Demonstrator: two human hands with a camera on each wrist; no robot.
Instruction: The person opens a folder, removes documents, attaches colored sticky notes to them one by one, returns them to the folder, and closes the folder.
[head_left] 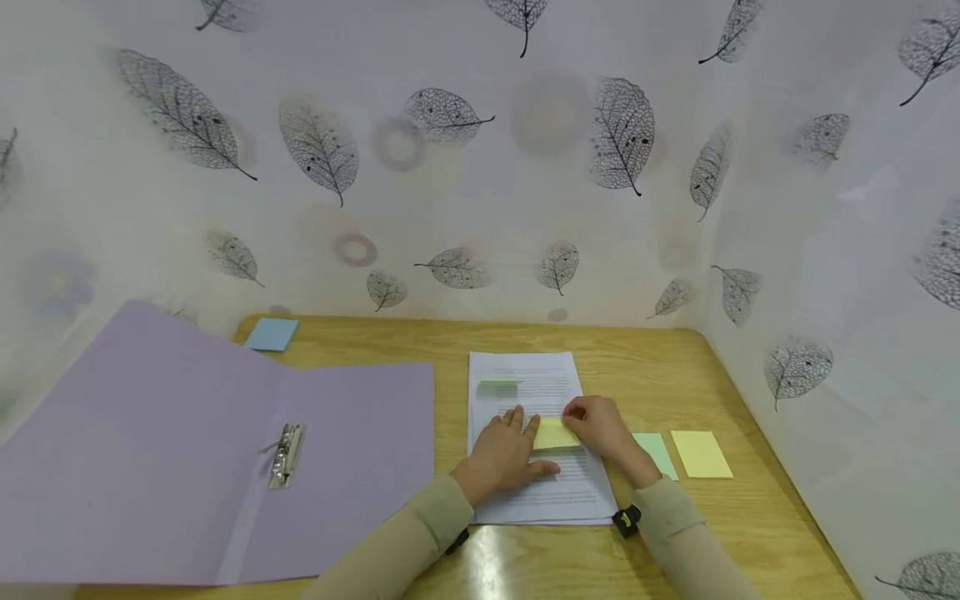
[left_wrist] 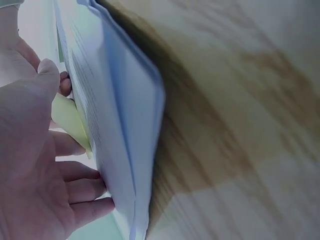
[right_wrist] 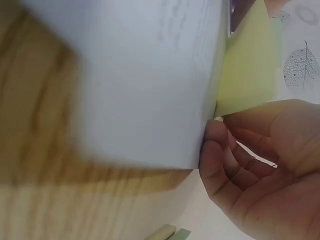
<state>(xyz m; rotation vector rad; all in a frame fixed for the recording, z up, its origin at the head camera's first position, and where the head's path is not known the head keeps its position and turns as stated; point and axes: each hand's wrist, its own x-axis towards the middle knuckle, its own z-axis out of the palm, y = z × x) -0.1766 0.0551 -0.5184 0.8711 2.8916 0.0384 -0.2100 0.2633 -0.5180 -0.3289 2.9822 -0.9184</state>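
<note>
A stack of printed sheets point(head_left: 558, 496) lies on the wooden table. On it sits a yellow sticky note point(head_left: 553, 435), its lower edge lifted off the page; the lifted part also shows in the right wrist view as a yellow sheet point(right_wrist: 247, 70). My right hand point(head_left: 600, 427) pinches the note's right end between thumb and fingertips. Extended fingers of my left hand point(head_left: 501, 458) rest on the page, touching the note's left end. Higher on the same page is a small green sticky note point(head_left: 498, 387), partly raised.
An open purple folder point(head_left: 360, 467) with a metal clip point(head_left: 287, 456) covers the left side. A blue sticky pad point(head_left: 272, 334) lies behind it. Right of the sheets are a green pad point(head_left: 657, 454), partly behind my right wrist, and a yellow pad point(head_left: 701, 454). Leaf-patterned curtains point(head_left: 465, 200) enclose the table.
</note>
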